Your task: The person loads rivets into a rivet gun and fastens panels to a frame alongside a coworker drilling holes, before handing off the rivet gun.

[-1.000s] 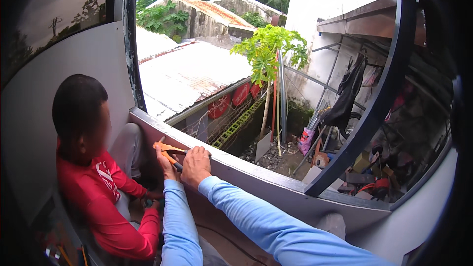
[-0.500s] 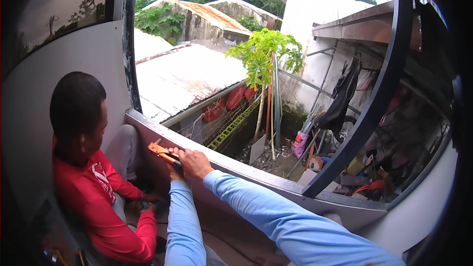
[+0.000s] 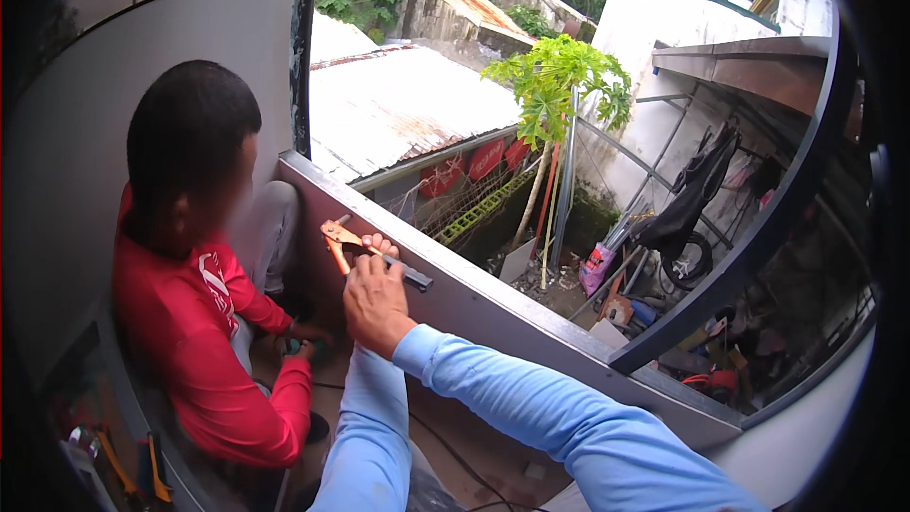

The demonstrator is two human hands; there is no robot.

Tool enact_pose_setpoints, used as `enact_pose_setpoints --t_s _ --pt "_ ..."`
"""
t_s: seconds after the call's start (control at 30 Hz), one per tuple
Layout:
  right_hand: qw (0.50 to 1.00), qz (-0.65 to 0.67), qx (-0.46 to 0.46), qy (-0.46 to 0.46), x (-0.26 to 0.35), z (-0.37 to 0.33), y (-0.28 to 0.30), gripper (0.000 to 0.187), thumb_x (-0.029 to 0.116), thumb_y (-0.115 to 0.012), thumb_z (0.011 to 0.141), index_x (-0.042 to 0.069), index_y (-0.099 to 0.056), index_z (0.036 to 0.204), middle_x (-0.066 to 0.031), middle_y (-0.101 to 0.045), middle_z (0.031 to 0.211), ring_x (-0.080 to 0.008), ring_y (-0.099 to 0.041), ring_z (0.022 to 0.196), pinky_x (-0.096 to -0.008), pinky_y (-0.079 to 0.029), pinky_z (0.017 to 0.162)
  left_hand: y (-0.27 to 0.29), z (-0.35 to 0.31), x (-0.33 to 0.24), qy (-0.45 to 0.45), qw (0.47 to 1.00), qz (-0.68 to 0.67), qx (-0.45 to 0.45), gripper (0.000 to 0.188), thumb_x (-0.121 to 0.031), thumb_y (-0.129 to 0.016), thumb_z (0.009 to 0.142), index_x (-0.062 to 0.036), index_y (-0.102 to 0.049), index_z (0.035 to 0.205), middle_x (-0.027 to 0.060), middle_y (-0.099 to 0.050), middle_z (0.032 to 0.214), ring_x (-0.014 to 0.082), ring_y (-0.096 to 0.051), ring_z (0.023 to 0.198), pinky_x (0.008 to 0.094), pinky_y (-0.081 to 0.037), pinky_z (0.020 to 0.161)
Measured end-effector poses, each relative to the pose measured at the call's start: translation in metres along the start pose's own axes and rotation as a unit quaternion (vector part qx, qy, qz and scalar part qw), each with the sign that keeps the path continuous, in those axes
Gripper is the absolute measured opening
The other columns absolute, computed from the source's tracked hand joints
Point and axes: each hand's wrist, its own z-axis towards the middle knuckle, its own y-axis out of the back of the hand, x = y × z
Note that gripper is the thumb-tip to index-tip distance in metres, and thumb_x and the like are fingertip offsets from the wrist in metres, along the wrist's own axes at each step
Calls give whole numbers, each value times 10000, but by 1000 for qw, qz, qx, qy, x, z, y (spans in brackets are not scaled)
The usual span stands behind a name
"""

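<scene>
Wrapped the right hand (image 3: 376,303) over the handles of an orange-and-grey hand tool (image 3: 335,235), much like a riveter by its shape. Curled the left hand (image 3: 382,245) around it from the far side, showing only fingers by the dark handle, with palm and thumb hidden. Held the tool near the inner upper edge of the window sill (image 3: 512,316), toward its left corner, with handles spread apart. Could not tell touching from a narrow gap there.

Risked, in judgement, pinched fingers, from squeezing with a fingertip between the handles. Risked a skidding tool head too, from tilted or uneven pressure, and so a scratched sill face. Could have lost the tool over the outer edge into the yard (image 3: 569,296) through a loose grip.

Saw, close on the left, a crouching co-worker (image 3: 213,360) in red, with a small green object (image 3: 319,352) in hand. Judged a bumped elbow possible in such tight quarters. Noted below the forearms a dark cable (image 3: 460,457) on the floor, apt to snag a foot. Saw a slanting frame bar (image 3: 732,261) near the sill's right end, well apart from both hands.
</scene>
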Motion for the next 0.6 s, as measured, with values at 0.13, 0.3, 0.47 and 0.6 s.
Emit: enact_pose_setpoints --t_s 0.13,0.3,0.47,0.6 --pt "988 66 129 42 52 -33 105 859 621 -748 877 -51 -564 1380 -161 -600 1267 -322 -557 1203 -570 -425 997 32 -63 -100 -82 995 35 -38 577 -662 -440 1087 -116 -624 1120 58 -590 937 221 -562 859 366 -502 834" --pt "980 42 193 -19 40 -29 91 923 691 -740 873 -83 -602 1357 -179 -624 1261 -301 -573 1208 -458 -445 1012 24 -45 -91 -68 996 27 -47 595 -673 -446 1078 -108 -625 1129 67 -597 947 229 -565 867 369 -506 842" --pt "980 48 195 11 26 -13 84 711 495 -842 811 -53 -680 1234 -200 -645 1234 -323 -619 1174 -413 -512 1008 2 -32 -114 -65 993 36 -88 613 -684 -452 1069 -100 -626 1138 75 -604 958 237 -568 875 371 -509 851" --pt "977 80 196 15 25 -9 88 634 365 -859 777 -49 -681 1223 -206 -662 1212 -347 -663 1144 -415 -555 993 7 -27 -137 -106 977 113 -144 971 -952 -278 943 -89 -659 1174 104 -664 994 284 -606 827 404 -520 725"
